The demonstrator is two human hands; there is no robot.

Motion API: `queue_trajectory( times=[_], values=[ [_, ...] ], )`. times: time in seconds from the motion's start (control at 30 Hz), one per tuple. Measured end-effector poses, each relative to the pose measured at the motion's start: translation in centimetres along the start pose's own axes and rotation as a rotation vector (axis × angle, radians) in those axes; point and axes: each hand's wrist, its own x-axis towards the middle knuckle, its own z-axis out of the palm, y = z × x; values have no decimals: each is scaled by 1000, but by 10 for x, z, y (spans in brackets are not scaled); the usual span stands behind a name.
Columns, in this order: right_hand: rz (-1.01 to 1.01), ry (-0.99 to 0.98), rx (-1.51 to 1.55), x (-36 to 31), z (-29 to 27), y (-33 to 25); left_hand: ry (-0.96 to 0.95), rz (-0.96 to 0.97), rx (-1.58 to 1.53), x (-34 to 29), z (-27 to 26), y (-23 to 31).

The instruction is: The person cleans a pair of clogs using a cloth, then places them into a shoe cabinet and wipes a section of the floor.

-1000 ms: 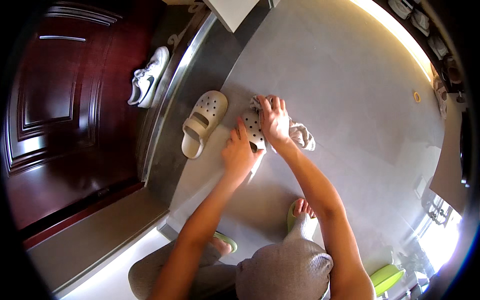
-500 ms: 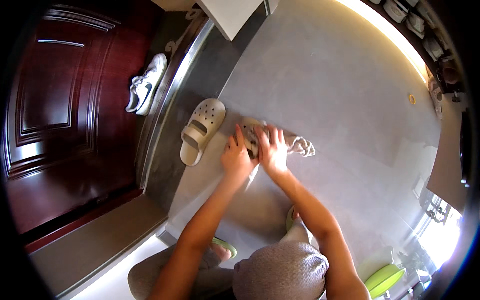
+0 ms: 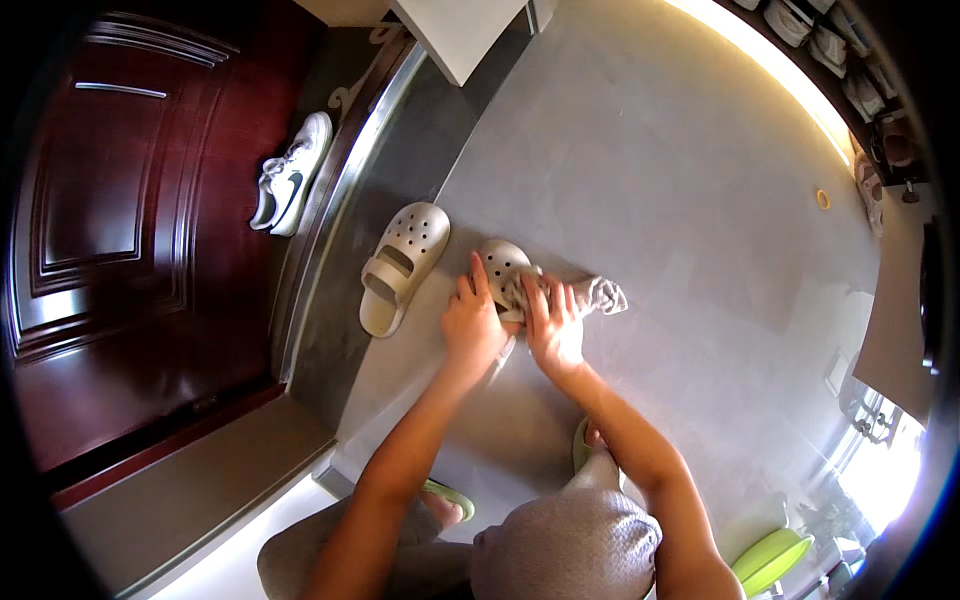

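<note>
A beige clog with round holes [image 3: 503, 258] is on or just above the grey floor in front of me. My left hand [image 3: 473, 325] grips its left side, with the index finger stretched along the edge. My right hand [image 3: 555, 328] is closed on a crumpled grey-and-white cloth [image 3: 603, 296] and presses it against the clog's right side. Both hands hide the clog's rear part. To the left, the matching beige clog [image 3: 413, 238] stands upright by itself on the floor.
A white sneaker [image 3: 292, 180] stands by the dark red door [image 3: 110, 200], beyond a metal threshold. Shoes [image 3: 828, 48] fill a shelf at the far right. A yellow ring [image 3: 823, 199] lies on the floor; a green basin [image 3: 772, 563] is at lower right. My feet wear green slippers [image 3: 452, 497].
My right hand has slid back toward me with the cloth, off the clog's toe, so its holes now show. My left hand keeps nearly the same place.
</note>
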Motion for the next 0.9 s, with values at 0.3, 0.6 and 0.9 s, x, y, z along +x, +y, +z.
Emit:
queue_trajectory(
  times=[0.3,0.6,0.9],
  values=[
    [81,6,-13,48,19,12,-17,4,50,2,6,3],
    [26,-68,14,45,6,3,-30,-57,105,-1,-4,8],
    [-34,-31,26,-6,-4,1,41,-46,107,-1,0,3]
  ],
)
